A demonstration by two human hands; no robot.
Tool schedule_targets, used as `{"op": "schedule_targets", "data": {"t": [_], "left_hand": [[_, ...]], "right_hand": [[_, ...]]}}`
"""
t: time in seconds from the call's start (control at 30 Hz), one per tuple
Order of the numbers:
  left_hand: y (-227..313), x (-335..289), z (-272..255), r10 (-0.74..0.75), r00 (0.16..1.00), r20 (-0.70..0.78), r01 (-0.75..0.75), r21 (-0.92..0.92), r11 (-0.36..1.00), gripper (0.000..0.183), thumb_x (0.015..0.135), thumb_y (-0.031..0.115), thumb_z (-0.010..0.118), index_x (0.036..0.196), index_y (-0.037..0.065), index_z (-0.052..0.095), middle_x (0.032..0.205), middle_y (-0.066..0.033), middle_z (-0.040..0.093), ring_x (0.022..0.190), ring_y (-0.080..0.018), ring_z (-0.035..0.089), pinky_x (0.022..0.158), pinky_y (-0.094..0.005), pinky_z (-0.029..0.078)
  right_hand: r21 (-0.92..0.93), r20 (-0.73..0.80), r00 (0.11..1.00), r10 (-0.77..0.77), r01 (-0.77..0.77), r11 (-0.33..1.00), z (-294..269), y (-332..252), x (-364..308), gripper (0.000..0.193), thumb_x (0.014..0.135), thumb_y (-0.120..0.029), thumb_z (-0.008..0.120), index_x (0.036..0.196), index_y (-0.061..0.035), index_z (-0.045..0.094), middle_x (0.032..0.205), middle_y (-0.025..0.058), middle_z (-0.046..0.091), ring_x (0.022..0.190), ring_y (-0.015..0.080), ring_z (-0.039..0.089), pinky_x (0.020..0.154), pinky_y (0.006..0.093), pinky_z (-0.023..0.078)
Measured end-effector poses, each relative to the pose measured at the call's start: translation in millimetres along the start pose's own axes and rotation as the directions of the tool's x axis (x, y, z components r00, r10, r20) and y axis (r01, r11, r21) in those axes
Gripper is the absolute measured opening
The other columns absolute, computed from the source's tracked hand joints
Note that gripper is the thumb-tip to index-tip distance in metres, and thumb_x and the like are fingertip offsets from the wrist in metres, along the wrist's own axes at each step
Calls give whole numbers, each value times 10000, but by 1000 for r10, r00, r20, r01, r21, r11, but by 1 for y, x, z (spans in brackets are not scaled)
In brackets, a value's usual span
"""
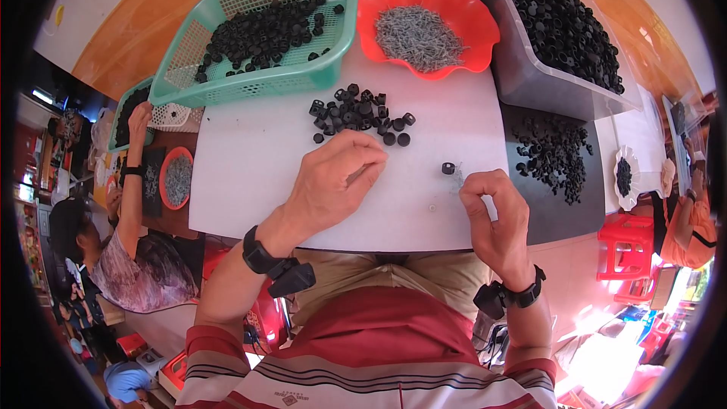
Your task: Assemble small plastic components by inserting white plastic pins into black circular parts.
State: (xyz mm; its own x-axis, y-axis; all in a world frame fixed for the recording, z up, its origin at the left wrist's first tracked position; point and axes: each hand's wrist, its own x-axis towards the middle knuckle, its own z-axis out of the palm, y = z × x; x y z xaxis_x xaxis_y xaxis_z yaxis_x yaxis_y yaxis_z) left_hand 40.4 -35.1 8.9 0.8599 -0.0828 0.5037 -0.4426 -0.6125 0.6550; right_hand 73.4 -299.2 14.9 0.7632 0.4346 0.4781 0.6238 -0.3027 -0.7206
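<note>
Two hands going here, and my guess is it's the pick-up stage of a sort-and-assemble job. Left hand (333, 178) is at the near edge of a loose pile of black plastic caps (352, 110), mid-surface; right hand (496, 216) is beside a few silver screws (457, 179) and one lone black cap (448, 168). Fingers curl inward on both, but can't tell whether either grip is closed on anything. Next move probably calls for a careful fingertip pinch, since those screws look fiddly. White surface (394, 231), with a green basket (303, 76) far left, red scalloped bowl (485, 30) of screws far centre, translucent bin (545, 91) far right. Room's busy: co-worker (144, 265) on the left, red stool (627, 246) on the right.
</note>
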Motion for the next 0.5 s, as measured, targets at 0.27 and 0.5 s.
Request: {"op": "schedule_targets", "data": {"t": [0.27, 0.5], "left_hand": [[30, -1, 5, -168, 978, 122, 192, -232, 953, 193, 830, -58, 789, 1013, -12, 748, 1073, -106, 703, 878, -190, 728, 768, -296, 610], [39, -11, 25, -78, 985, 152, 115, -255, 960, 192, 830, 25, 824, 1005, 4, 747, 1053, -100, 692, 830, -210, 715, 714, -307, 594]], "right_hand": [[31, -6, 1000, 9, -8, 999, 3, -4, -2, 212, 853, 110, 697, 992, -21, 606, 932, 116, 683, 800, 302, 647, 719, 365, 535], [65, 12, 998, -56, 56, 996, 12, -13, -1, 246, 831, 107, 738, 993, -13, 597, 951, 118, 688, 808, 309, 668, 694, 370, 546]]}}
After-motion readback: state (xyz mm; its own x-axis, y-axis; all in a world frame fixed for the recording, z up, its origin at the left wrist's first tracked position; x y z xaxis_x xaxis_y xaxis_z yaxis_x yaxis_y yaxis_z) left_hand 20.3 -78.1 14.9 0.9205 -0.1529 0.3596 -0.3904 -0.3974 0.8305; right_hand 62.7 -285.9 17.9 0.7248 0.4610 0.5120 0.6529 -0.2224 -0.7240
